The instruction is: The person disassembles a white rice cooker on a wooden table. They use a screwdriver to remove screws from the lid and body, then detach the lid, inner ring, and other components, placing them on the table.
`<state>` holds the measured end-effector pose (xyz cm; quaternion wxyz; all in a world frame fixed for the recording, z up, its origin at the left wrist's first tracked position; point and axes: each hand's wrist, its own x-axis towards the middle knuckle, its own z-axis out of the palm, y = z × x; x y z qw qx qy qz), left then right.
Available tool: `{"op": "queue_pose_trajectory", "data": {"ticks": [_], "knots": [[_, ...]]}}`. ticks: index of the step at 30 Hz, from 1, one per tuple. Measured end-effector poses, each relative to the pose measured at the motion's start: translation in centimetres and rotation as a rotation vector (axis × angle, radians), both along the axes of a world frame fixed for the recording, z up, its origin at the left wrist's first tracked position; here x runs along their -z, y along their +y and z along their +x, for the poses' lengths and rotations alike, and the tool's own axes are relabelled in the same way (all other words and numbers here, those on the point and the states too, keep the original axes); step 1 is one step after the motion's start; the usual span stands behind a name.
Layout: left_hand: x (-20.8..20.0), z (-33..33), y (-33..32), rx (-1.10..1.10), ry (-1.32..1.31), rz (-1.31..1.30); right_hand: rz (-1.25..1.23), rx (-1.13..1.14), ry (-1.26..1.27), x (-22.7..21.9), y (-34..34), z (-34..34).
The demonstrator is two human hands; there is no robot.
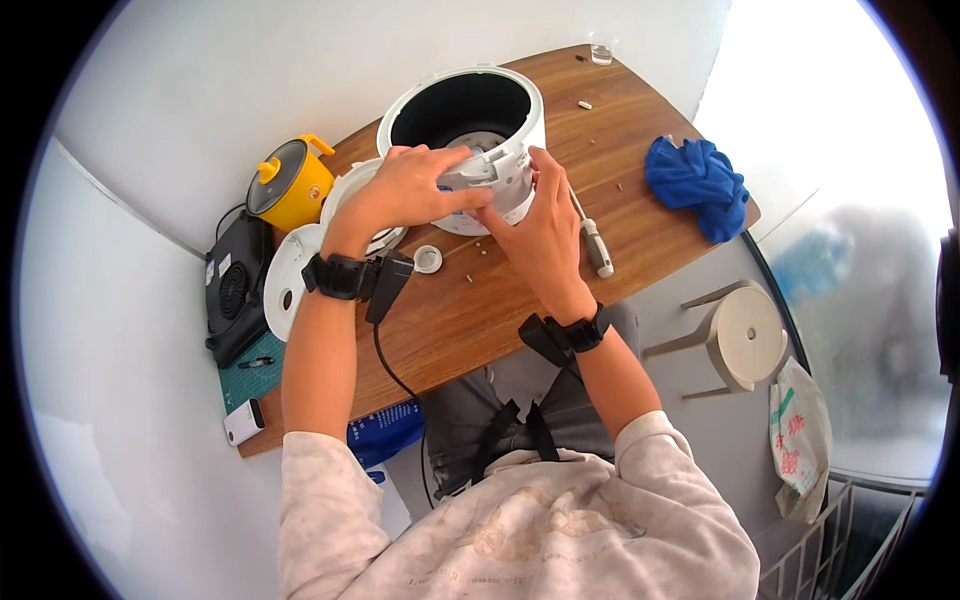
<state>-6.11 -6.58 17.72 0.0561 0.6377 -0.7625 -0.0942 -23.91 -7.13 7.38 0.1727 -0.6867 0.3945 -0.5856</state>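
A white rice cooker body [537,125] stands on the wooden table, its dark round inside facing up. My left hand [410,188] reaches over its near rim, fingers on the white latch area and thumb pressed to the front. Lower on the right, my right hand [543,238] grips the front side, its thumb close to the left thumb. Both hands are closed on the cooker's front part. A round white lid part [342,197] lies behind my left wrist, partly hidden. Right of my right hand rests a grey-handled screwdriver [597,250]. A small white cap [428,259] sits near the left wrist.
Left are a yellow pot [300,190], a black appliance [238,285], a white disc [287,270] and a white box-shaped device [244,422]. A blue cloth [697,185] and a clear cup [601,50] lie right. A beige stool [745,335] stands beside the table. Wrist-strap cable hangs down.
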Motion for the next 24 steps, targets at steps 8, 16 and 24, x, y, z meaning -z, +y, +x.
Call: {"op": "queue_pose_trajectory", "data": {"ticks": [8, 16, 24], "knots": [[0.86, 0.33, -0.19, 0.049, -0.002, -0.100, -0.043, 0.096, 0.052, -0.05, 0.18, 0.44], [0.98, 0.40, -0.20, 0.070, -0.002, -0.131, -0.078, 0.110, 0.080, -0.19, 0.29, 0.38], [0.86, 0.24, 0.02, 0.042, -0.009, -0.130, -0.142, 0.191, 0.153, -0.34, 0.27, 0.83]]}}
